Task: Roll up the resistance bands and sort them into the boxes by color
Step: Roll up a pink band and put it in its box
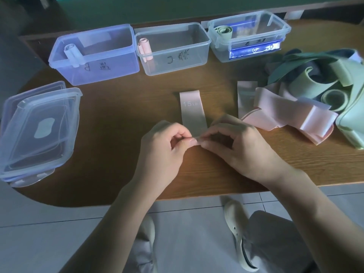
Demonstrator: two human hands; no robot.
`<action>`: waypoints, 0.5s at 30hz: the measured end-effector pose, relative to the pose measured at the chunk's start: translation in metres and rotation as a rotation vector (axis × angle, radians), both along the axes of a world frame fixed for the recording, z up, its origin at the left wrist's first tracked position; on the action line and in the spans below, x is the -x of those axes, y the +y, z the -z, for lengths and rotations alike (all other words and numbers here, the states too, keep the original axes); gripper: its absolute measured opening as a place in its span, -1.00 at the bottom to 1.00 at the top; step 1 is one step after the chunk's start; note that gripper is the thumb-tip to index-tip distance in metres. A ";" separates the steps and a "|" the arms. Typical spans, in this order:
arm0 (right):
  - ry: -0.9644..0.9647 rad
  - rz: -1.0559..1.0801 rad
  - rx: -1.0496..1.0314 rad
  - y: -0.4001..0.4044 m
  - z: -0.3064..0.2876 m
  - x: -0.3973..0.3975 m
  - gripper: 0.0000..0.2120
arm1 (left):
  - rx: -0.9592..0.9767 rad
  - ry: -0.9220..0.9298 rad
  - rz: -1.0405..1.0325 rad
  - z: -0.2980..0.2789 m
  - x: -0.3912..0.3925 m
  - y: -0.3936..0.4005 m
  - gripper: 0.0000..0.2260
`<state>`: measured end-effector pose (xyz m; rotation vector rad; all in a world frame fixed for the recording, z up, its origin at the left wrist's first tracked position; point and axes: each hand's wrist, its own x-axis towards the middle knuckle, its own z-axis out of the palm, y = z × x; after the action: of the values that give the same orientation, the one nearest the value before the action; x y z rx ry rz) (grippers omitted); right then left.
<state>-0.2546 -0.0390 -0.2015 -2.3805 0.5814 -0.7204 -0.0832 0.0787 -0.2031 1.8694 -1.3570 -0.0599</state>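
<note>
Two hands meet at the counter's (118, 115) near middle: left hand (165, 142) and right hand (232, 142) each pinch the near end of a flat pink band (192, 111) lying lengthwise toward three far boxes (173, 48).

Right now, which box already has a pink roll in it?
The middle box, of the three along the back. Its pink roll leans in the left corner; the left box holds a whitish roll, the right box a green one.

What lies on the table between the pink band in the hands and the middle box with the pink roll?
Nothing visible: only bare table separates the pink band from the open middle box.
</note>
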 end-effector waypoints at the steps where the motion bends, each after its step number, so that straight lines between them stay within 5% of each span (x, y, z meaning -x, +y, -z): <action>1: 0.007 0.011 0.005 -0.001 0.001 0.000 -0.85 | 0.006 -0.011 -0.005 0.000 -0.001 -0.001 -0.92; 11: 0.000 0.136 0.043 -0.003 0.009 -0.010 -0.71 | -0.021 -0.030 0.004 -0.001 -0.005 -0.006 -0.82; 15: -0.019 0.139 0.021 -0.002 0.006 -0.012 -0.84 | -0.010 -0.051 -0.012 0.001 -0.008 -0.009 -0.79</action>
<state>-0.2422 -0.0411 -0.2077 -2.3672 0.7410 -0.8114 -0.0755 0.0701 -0.2039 1.8994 -1.3820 -0.0124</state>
